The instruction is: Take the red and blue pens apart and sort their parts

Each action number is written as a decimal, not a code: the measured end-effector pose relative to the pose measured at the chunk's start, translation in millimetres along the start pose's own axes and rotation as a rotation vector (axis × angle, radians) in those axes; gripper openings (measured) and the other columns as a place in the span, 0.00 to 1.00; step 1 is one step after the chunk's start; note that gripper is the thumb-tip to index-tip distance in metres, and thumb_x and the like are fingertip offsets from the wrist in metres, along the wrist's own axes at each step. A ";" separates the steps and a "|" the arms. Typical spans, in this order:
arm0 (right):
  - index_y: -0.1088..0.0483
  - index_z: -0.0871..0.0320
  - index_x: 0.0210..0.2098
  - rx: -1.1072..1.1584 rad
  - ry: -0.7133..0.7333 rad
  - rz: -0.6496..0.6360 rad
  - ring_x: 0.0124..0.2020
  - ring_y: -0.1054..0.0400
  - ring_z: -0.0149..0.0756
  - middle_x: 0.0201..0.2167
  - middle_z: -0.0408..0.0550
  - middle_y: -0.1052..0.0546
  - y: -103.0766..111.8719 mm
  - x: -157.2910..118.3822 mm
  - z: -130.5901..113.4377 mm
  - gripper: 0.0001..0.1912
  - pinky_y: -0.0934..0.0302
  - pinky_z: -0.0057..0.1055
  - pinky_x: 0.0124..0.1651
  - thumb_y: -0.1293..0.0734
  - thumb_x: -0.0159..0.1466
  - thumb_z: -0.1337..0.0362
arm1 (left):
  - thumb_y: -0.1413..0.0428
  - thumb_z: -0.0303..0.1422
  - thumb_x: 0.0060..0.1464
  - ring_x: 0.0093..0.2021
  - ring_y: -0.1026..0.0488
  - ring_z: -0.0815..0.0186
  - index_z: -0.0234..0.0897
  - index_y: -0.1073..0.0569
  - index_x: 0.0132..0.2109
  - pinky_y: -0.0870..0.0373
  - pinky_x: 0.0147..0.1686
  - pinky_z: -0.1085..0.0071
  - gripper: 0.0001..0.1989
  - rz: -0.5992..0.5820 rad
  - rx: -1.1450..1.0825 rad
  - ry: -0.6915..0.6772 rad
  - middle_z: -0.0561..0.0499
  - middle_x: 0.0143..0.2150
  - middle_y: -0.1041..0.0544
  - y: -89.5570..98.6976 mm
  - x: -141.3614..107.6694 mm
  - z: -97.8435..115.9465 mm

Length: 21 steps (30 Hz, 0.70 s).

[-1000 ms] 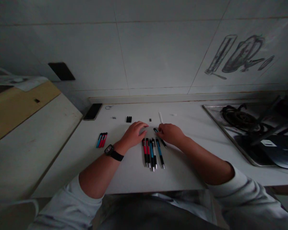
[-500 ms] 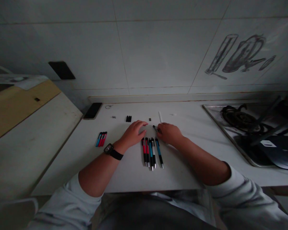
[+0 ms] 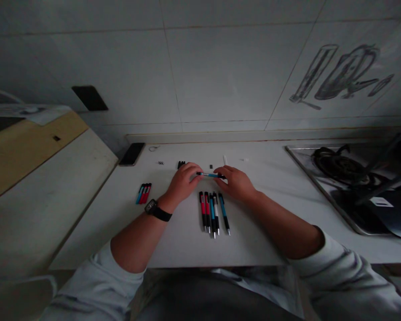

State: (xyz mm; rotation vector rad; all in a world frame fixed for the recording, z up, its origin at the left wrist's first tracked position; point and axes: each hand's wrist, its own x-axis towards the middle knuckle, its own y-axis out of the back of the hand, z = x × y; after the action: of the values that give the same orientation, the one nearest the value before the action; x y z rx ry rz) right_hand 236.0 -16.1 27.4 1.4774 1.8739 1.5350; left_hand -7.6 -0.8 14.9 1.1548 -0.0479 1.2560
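Observation:
A blue and black pen [image 3: 210, 175] lies level between my hands above the counter. My left hand [image 3: 183, 182] pinches its left end, and my right hand [image 3: 236, 183] grips its dark right end between thumb and fingers. Just below sits a row of pens: red ones [image 3: 202, 209], a white one [image 3: 216, 207] and blue ones [image 3: 224, 213], all with black lower parts and silver tips. Short blue and red barrel pieces [image 3: 143, 194] rest further left. Black tubular pieces [image 3: 181, 164] are partly behind my left hand. Thin clear tubes [image 3: 225, 159] show behind my right hand.
Tiny metal bits [image 3: 161, 162], a small dark piece [image 3: 211, 166] and small whitish bits [image 3: 245, 159] lie along the back of the counter [image 3: 254, 249]. A phone [image 3: 132, 154] is at back left. A gas stove [image 3: 334, 178] occupies the right; a large white panel [image 3: 53, 191] the left.
The blue pen, mostly hidden under my right hand before, is now held level between both hands. My left hand has closed on its left end.

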 end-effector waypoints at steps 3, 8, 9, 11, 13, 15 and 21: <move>0.22 0.55 0.49 0.110 -0.084 0.035 0.37 0.27 0.37 0.42 0.50 0.19 -2.0 3.1 9.5 0.11 0.36 0.32 0.43 0.34 0.71 0.61 | 0.40 0.28 0.64 0.50 0.25 0.59 0.39 0.23 0.45 0.26 0.53 0.57 0.03 0.091 0.017 0.043 0.48 0.45 0.22 5.5 1.1 -3.6; 0.21 0.55 0.43 0.277 -0.190 0.073 0.34 0.28 0.35 0.36 0.47 0.18 -8.2 8.3 21.0 0.11 0.37 0.31 0.39 0.34 0.69 0.58 | 0.38 0.30 0.63 0.48 0.25 0.60 0.40 0.21 0.45 0.26 0.52 0.58 0.03 0.087 0.023 0.075 0.48 0.45 0.23 5.7 0.3 -11.0; 0.21 0.56 0.43 0.297 -0.207 0.080 0.32 0.28 0.35 0.34 0.47 0.19 -8.9 8.7 22.3 0.12 0.38 0.31 0.38 0.34 0.69 0.57 | 0.38 0.30 0.63 0.48 0.25 0.60 0.40 0.21 0.45 0.26 0.52 0.58 0.03 0.075 0.019 0.079 0.48 0.45 0.23 5.1 0.0 -12.4; 0.21 0.56 0.42 0.324 -0.228 0.091 0.30 0.31 0.35 0.31 0.47 0.20 -9.3 9.0 23.8 0.16 0.41 0.30 0.35 0.36 0.70 0.54 | 0.38 0.32 0.64 0.49 0.25 0.61 0.40 0.21 0.45 0.25 0.53 0.58 0.03 0.052 -0.001 0.077 0.48 0.45 0.23 3.8 -0.4 -14.5; 0.21 0.57 0.42 0.347 -0.241 0.098 0.29 0.33 0.34 0.29 0.46 0.22 -8.6 8.7 23.9 0.18 0.43 0.30 0.33 0.36 0.70 0.51 | 0.39 0.33 0.65 0.49 0.25 0.61 0.40 0.21 0.45 0.25 0.53 0.58 0.03 0.039 -0.022 0.069 0.48 0.45 0.23 3.0 -0.6 -16.1; 0.21 0.57 0.42 0.375 -0.248 0.087 0.29 0.33 0.34 0.29 0.45 0.22 -7.5 8.4 22.6 0.18 0.43 0.30 0.33 0.37 0.70 0.51 | 0.39 0.33 0.65 0.49 0.25 0.61 0.40 0.21 0.44 0.25 0.54 0.58 0.03 0.039 -0.027 0.070 0.47 0.46 0.23 2.6 -0.7 -17.3; 0.21 0.56 0.44 0.403 -0.230 0.112 0.33 0.28 0.36 0.35 0.48 0.19 -8.6 7.3 17.2 0.15 0.37 0.32 0.39 0.35 0.68 0.55 | 0.39 0.32 0.65 0.50 0.25 0.61 0.40 0.20 0.43 0.26 0.54 0.58 0.03 0.056 -0.023 0.102 0.48 0.46 0.23 0.9 -0.6 -20.3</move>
State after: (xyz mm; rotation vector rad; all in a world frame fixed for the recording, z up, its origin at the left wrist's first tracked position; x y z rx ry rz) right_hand 241.4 0.2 16.1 1.8660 2.0681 1.0091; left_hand -19.4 12.7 5.5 1.0744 -0.0188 1.3586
